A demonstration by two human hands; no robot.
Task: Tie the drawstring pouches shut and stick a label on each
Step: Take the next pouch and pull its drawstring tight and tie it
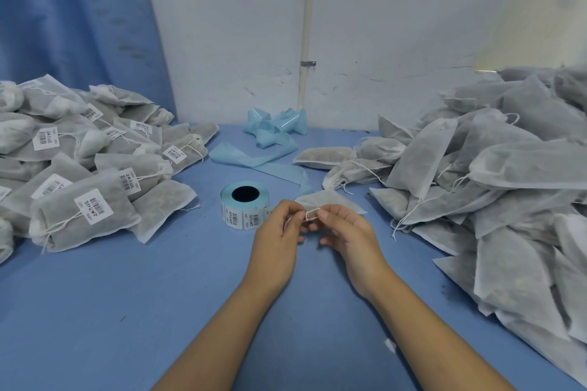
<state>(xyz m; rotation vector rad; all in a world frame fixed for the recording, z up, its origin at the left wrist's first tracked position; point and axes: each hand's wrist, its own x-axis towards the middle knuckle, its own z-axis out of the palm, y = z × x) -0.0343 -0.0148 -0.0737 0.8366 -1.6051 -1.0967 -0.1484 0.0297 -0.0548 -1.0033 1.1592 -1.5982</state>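
Pouch (330,201), mouth toward person, long axis away, left hand (279,233), right hand (347,232) fingers (330,213) pinching drawstring (309,215)

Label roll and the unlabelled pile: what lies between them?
In the head view, a pouch and the end of a blue paper strip lie between the label roll and the unlabelled pile. The left hand and right hand pinch the pouch's string.

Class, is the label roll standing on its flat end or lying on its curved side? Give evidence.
On its flat end: the label roll has its dark core hole facing up.
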